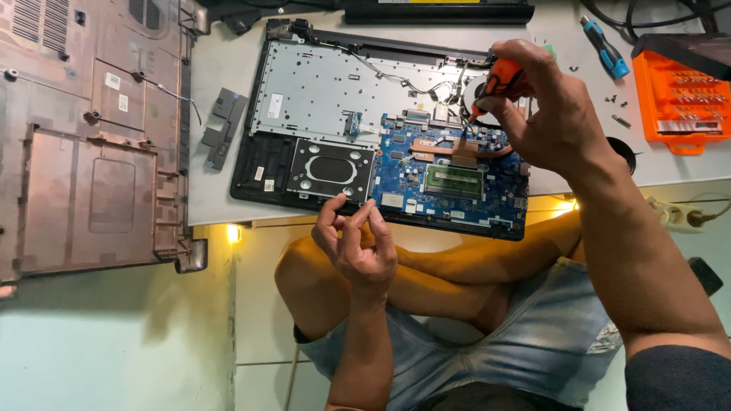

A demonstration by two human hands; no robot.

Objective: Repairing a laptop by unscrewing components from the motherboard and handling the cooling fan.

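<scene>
From the head view, your right hand is gripping an orange-handled screwdriver, fingers closed around it, its tip pointing down at the blue circuit board near the copper heat pipe of the opened laptop. That laptop is lying on the grey table. Your left hand is hovering just off the laptop's front edge, fingers loosely curled, thumb and forefinger pinching together; you cannot tell whether anything small is sitting between them. A removed bottom cover is lying to the left, an orange bit case to the right.

orange bit case, blue screwdriver
</scene>
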